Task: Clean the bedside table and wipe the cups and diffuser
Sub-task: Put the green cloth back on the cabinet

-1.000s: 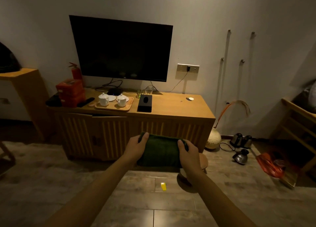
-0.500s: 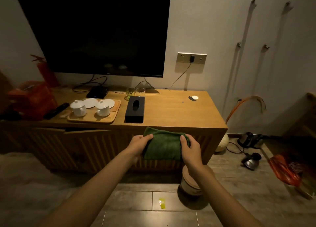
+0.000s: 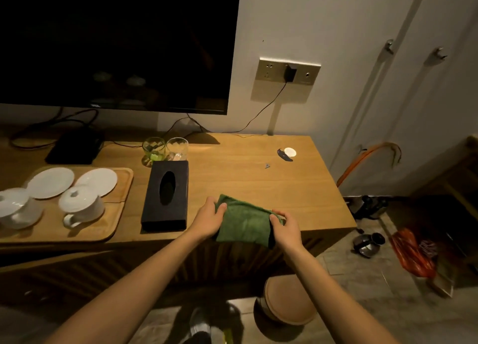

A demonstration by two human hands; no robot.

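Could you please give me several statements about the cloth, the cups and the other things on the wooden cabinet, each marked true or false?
1. Both hands hold the green cloth, the left hand and the right hand at opposite edges. True.
2. The two white cups stand on the bare cabinet top. False: they stand on the wooden tray.
3. The black tissue box lies between the tray and the cloth. True.
4. The two glasses stand in front of the tissue box. False: they stand behind it, near the wall.

On the worktop (image 3: 245, 178), a tray (image 3: 117, 214) of cups (image 3: 80, 206) lies left of the tissue box (image 3: 165, 196), two glasses (image 3: 165, 148) behind it, a cloth (image 3: 245, 222) to its right.
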